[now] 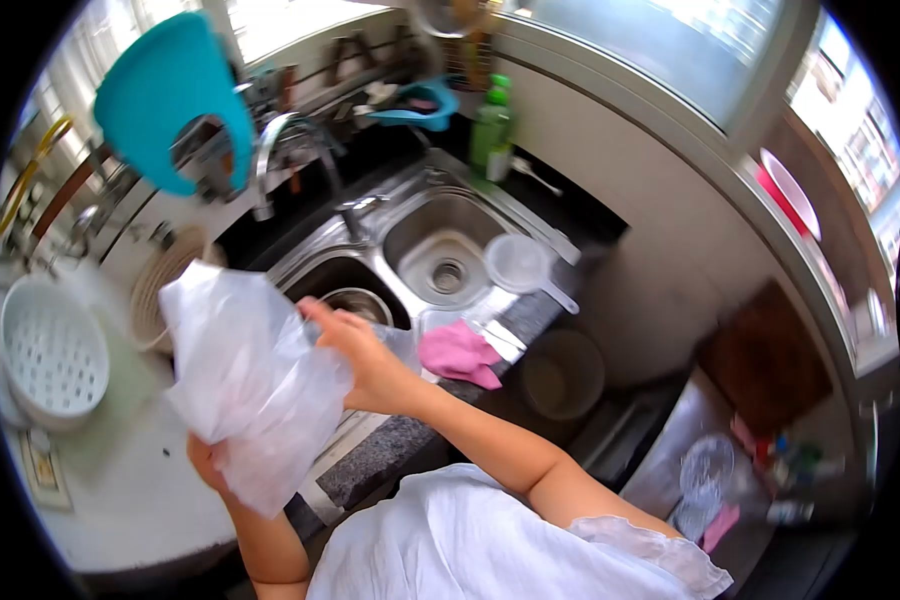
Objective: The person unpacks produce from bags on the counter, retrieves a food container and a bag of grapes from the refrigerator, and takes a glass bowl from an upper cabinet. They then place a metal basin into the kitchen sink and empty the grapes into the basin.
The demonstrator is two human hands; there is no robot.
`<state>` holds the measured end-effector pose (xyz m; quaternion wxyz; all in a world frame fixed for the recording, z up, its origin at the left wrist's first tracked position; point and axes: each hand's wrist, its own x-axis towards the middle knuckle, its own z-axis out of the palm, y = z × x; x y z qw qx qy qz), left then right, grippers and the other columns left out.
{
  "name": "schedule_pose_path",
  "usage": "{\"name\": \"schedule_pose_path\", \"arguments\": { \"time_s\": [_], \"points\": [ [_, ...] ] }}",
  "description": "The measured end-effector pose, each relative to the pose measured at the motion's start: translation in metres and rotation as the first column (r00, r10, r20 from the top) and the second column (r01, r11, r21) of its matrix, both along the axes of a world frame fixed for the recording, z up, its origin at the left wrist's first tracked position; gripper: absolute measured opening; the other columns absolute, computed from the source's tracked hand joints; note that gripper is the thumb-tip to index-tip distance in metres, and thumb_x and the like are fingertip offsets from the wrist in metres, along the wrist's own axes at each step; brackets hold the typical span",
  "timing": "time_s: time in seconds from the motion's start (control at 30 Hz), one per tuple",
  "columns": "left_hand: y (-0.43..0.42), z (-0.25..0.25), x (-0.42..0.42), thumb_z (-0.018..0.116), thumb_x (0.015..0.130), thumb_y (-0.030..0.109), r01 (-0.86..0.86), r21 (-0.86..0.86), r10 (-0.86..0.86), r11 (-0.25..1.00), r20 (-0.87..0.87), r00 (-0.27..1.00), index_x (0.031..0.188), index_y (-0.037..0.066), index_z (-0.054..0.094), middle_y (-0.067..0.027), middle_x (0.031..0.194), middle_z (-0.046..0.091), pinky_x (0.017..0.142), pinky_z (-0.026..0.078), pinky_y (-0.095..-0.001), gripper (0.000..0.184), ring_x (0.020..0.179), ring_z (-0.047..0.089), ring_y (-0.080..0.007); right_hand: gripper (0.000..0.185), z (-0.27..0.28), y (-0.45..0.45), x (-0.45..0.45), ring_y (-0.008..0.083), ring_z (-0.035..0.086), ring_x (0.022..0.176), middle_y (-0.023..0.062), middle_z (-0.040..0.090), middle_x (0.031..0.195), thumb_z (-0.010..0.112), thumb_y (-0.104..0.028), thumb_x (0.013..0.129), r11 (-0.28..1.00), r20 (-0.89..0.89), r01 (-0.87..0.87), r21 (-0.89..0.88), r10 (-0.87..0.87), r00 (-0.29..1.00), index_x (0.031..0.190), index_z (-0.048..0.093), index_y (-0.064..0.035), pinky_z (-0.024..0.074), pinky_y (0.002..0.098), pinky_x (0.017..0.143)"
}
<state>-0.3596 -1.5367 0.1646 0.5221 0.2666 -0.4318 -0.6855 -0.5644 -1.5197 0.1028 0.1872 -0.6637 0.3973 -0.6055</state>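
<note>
A crumpled translucent white plastic bag (260,370) is held up between my two hands, over the counter left of the sink. Something faintly pinkish shows through it, too blurred to name. My left hand (206,464) grips the bag's lower left side, its fingers mostly hidden behind the plastic. At the upper right side, my right hand (362,358) is closed on the bag's edge, with the fingers pointing toward the left basin. That basin holds a metal bowl (360,303), partly covered by my hand.
A double steel sink (448,225) with a faucet (270,165) lies beyond my hands. Near its front edge are a pink cloth (458,353) and a white strainer (517,262). A white colander (55,350) stands at left, and a green bottle (491,130) behind the sink.
</note>
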Motion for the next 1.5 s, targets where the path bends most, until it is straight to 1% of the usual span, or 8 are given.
{"name": "schedule_pose_path", "arguments": {
  "time_s": [0.07,0.23,0.4,0.6,0.83,1.07,1.37,1.5],
  "points": [
    [0.003,-0.011,0.003,0.044,0.088,0.022,0.059,0.014,-0.059,0.998,0.002,0.998,0.129,-0.001,0.040,-0.0173,0.124,0.049,0.092,0.045,-0.0389,0.047,0.108,0.054,-0.0264,0.043,-0.015,0.029,-0.012,0.0263,0.052,0.099,0.0093,0.055,0.107,0.074,-0.008,0.060,0.998,-0.219,-0.066,0.011,0.067,0.974,0.100,0.058,-0.0032,0.0335,0.0383,0.097],
    [0.019,-0.043,-0.002,0.042,0.089,0.026,0.303,0.095,-0.305,0.948,0.011,0.952,0.125,-0.001,0.043,-0.0174,0.124,0.050,0.088,0.048,-0.0413,0.046,0.107,0.055,-0.0284,0.033,-0.041,0.175,0.023,0.0311,0.051,0.109,0.0096,0.058,0.109,0.071,-0.003,0.066,0.953,0.195,0.254,0.162,-0.283,0.939,0.096,0.058,-0.0040,0.0397,0.0394,0.093],
    [0.075,-0.127,-0.037,0.047,0.091,0.032,0.708,0.544,-0.792,0.451,-0.123,0.598,0.127,0.006,0.044,-0.0106,0.124,0.051,0.093,0.041,-0.0424,0.044,0.112,0.050,-0.0245,0.031,-0.096,0.341,0.075,0.0335,0.058,0.090,0.0153,0.061,0.091,0.063,-0.011,0.070,0.381,-0.215,0.729,0.569,-0.787,0.579,0.100,0.054,-0.0071,0.0461,0.0377,0.076],
    [0.162,-0.202,-0.026,0.052,0.091,0.018,0.725,0.637,-0.965,0.260,0.145,0.219,0.136,0.009,0.031,-0.0145,0.129,0.038,0.094,0.041,-0.0397,0.050,0.112,0.046,-0.0237,0.038,-0.242,0.552,0.131,0.0368,0.060,0.089,0.0201,0.063,0.092,0.061,-0.019,0.071,-0.439,-0.453,0.429,0.790,-0.888,-0.075,0.107,0.053,-0.0106,0.0468,0.0420,0.075],
    [0.180,-0.227,0.011,0.055,0.089,0.012,0.508,0.769,-0.919,0.389,0.364,0.154,0.125,0.008,0.043,-0.0113,0.112,0.053,0.083,0.048,-0.0361,0.039,0.096,0.057,-0.0210,0.037,-0.358,0.656,0.079,0.0408,0.058,0.092,0.0216,0.061,0.099,0.062,-0.018,0.071,-0.666,-0.409,0.255,0.701,-0.669,-0.621,0.104,0.054,-0.0021,0.0455,0.0429,0.082],
    [0.211,-0.249,0.026,0.061,0.086,0.019,0.358,0.710,-0.787,0.606,0.600,0.143,0.126,0.010,0.046,-0.0087,0.111,0.057,0.082,0.048,-0.0310,0.044,0.097,0.056,-0.0184,0.035,-0.411,0.698,-0.106,0.0361,0.053,0.103,0.0212,0.059,0.106,0.063,-0.019,0.077,-0.807,-0.855,0.468,0.360,-0.486,-0.179,0.105,0.057,0.0009,0.0418,0.0423,0.086],
    [0.246,-0.258,0.032,0.056,0.086,0.006,0.238,0.787,-0.822,0.569,0.534,0.197,0.124,0.006,0.042,-0.0112,0.108,0.053,0.074,0.053,-0.0309,0.040,0.089,0.060,-0.0193,0.027,-0.405,0.637,-0.079,0.0393,0.056,0.091,0.0203,0.061,0.096,0.059,-0.019,0.079,-0.611,-0.543,0.604,0.511,-0.775,-0.324,0.099,0.060,0.0000,0.0439,0.0429,0.078],
    [0.220,-0.231,0.023,0.055,0.087,0.007,0.266,0.671,-0.710,0.692,0.567,0.417,0.122,0.005,0.045,-0.0112,0.108,0.054,0.076,0.052,-0.0306,0.036,0.089,0.059,-0.0185,0.033,-0.403,0.564,0.008,0.0352,0.058,0.095,0.0189,0.062,0.099,0.054,-0.014,0.084,-0.414,-0.719,0.772,0.482,-0.691,0.079,0.114,0.055,-0.0011,0.0441,0.0411,0.083]
  ]
}}
